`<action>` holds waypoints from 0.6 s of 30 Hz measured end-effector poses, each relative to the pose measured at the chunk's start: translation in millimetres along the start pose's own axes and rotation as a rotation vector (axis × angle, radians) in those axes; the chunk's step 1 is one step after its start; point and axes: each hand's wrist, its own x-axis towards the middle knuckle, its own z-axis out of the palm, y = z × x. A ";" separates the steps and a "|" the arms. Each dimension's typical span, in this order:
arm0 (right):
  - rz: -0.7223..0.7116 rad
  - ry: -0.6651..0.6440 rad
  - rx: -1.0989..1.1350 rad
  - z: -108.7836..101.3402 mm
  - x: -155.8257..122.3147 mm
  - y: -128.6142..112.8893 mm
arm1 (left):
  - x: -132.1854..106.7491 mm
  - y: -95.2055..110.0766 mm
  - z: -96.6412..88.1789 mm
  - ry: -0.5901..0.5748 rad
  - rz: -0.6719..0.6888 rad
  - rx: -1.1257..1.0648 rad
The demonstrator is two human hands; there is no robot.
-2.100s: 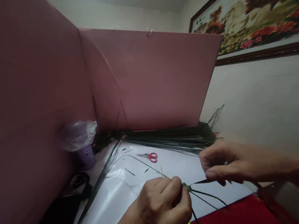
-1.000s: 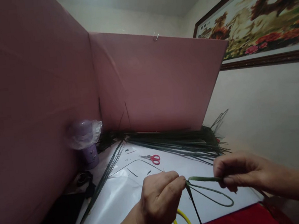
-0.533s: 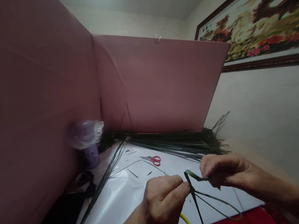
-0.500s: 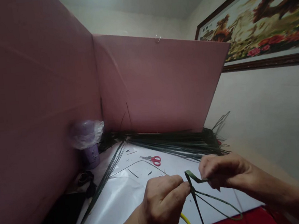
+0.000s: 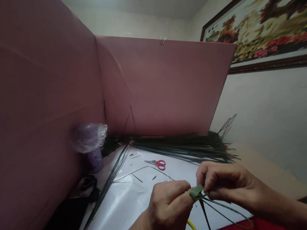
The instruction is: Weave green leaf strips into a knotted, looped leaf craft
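Between my two hands is a folded green leaf strip [image 5: 197,192], with a long loop trailing to the right and a dark end hanging down. My left hand [image 5: 171,210] is closed, its thumb and fingers pinching the folded part. From the right, my right hand [image 5: 224,182] pinches the strip close to the fold, thumb and fingertips together. Red-handled scissors [image 5: 159,164] lie on the white tabletop [image 5: 119,207] beyond my hands. Small leaf scraps [image 5: 137,178] are scattered near the scissors.
Long bundles of dark green leaf strips [image 5: 179,149] lie along the back and left of the table. A purple cup with a plastic bag [image 5: 94,158] stands at the left. Pink panels [image 5: 163,84] wall off the back and left. Yellow and red curved handles [image 5: 193,229] show below my hands.
My right hand has moved left and closer to my left hand. The strip's raised bend has become a compact fold at my left fingertips.
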 end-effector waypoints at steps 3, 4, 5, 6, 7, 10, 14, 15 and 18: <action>-0.022 0.006 -0.093 1.0 -1.8 -1.7 | 0.9 0.3 -0.4 -0.029 0.000 -0.009; -0.023 0.025 -0.108 0.8 -2.8 -1.1 | 1.4 0.3 -0.4 -0.041 -0.009 -0.012; -0.017 0.042 -0.109 0.5 -3.9 -0.1 | 1.7 0.2 -0.1 -0.045 -0.019 -0.013; -0.005 0.047 -0.102 0.2 -5.2 0.7 | 1.8 -0.1 0.5 -0.044 -0.028 -0.013; 0.012 0.040 -0.095 -0.1 -6.5 1.0 | 1.6 -0.4 1.2 -0.036 -0.033 -0.011; 0.049 -0.035 -0.127 0.0 -8.9 -1.6 | 0.4 -1.5 3.9 -0.006 -0.019 -0.013; 0.034 -0.103 -0.109 0.1 -8.2 -7.0 | 0.5 -1.7 4.8 -0.032 -0.011 -0.032; 0.033 -0.103 -0.082 -0.5 -7.8 -7.3 | 1.0 -1.8 4.5 -0.030 -0.010 -0.043; 0.039 -0.098 -0.032 -4.5 -7.6 -8.0 | 2.8 -2.6 3.7 0.000 -0.018 -0.073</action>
